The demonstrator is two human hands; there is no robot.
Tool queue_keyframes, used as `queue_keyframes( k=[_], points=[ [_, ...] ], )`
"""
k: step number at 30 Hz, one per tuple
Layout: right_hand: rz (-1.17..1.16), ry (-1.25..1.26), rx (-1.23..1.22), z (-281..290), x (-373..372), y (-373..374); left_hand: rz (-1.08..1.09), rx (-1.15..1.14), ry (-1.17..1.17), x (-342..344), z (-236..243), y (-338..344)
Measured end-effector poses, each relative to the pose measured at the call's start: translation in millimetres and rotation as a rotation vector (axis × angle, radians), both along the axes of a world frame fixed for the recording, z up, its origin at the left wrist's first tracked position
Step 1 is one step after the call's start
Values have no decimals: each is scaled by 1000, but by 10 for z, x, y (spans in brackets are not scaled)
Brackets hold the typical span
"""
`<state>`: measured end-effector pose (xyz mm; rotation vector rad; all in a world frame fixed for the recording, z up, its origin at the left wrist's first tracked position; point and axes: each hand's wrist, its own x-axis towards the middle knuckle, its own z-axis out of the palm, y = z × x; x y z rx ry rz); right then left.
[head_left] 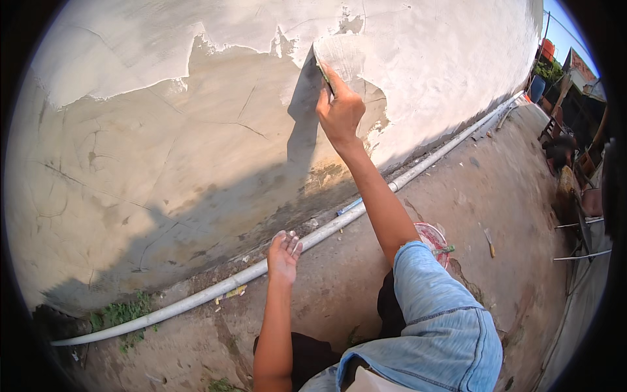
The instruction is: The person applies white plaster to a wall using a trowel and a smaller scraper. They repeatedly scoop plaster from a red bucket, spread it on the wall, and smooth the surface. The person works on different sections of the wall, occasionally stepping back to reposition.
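Observation:
My right hand (341, 116) is raised to the wall (163, 144), closed round the greenish handle of a putty knife (322, 70). Its index finger stretches along the tool, and the hand hides much of it. White plaster (450, 72) covers the upper and right part of the wall, with a ragged edge above bare, cracked grey-beige render. The tool is at the edge of this coat, beside a freshly streaked patch. Low in front of the wall, my left hand (283, 256) is open and holds nothing; its slightly bent fingers carry pale residue.
A long white pipe (241, 277) runs along the foot of the wall. Behind my right arm stands a white-smeared reddish bucket (431, 235) with a green-handled tool in it. A yellow-handled knife-like tool (490, 243) lies on the ground. Furniture and clutter (575, 176) line the right side.

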<state>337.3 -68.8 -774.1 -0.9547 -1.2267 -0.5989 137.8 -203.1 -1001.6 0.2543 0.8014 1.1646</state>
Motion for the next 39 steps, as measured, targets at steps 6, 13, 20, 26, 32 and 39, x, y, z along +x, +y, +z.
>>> queue_keyframes(
  k=[6,13,20,26,32,39],
  points=[
    [82,-212,-83,63,-107,-310,-22,-1,8,48,26,16],
    [-303,49,-145,774,826,161,1,9,18,29,33,-45],
    [-30,-415,-140,192,47,-151,-8,-14,29,41,1,13],
    [-205,80,-54,1000,1253,-83,-32,4,52,126,37,-11],
    [-202,-125,-98,688,664,53,-33,24,58,127,7,9],
    [63,-533,-126,-200,-84,-328,-59,13,64,185,-40,29]
  ],
)
